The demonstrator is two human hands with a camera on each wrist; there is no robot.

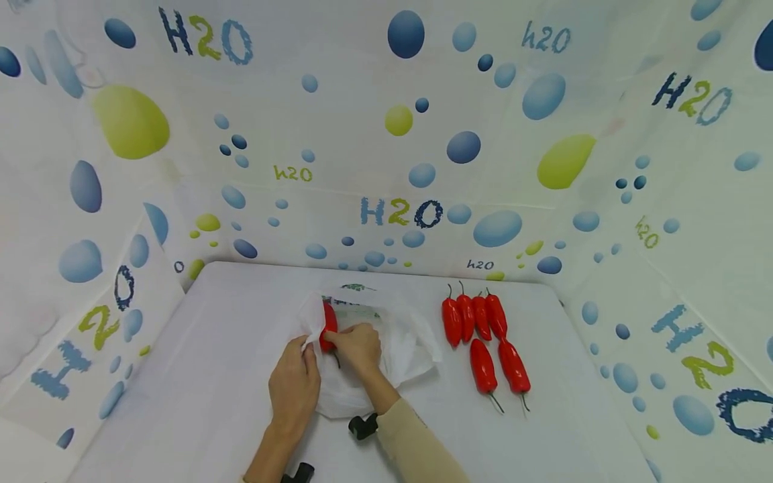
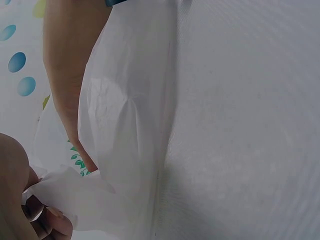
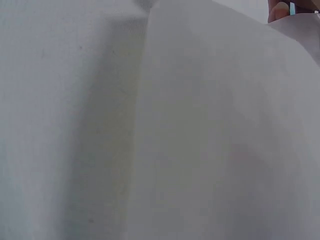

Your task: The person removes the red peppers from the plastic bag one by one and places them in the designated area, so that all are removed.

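My left hand (image 1: 294, 377) grips the left edge of a thin white plastic bag (image 1: 409, 339) between thumb and fingers. At the bag's opening my right hand (image 1: 361, 347) holds a red chili pepper (image 1: 329, 320), its dark stem pointing toward me. In the left wrist view, the left hand (image 2: 20, 195) pinches crumpled bag film (image 2: 125, 150) while the right forearm (image 2: 70, 65) passes behind the plastic. The right wrist view is mostly filled by bag film (image 3: 225, 125), with left fingertips (image 3: 279, 11) at its upper right edge. The bag hides the right hand there.
Several red peppers (image 1: 483, 365) lie in two rows on the white table (image 1: 574, 429) to the right of the bag. Green print (image 1: 357, 287) shows near the bag's far edge. A white curtain (image 1: 350, 121) with coloured drops surrounds the table. Dark wrist cameras (image 1: 363, 427) sit by the wrists.
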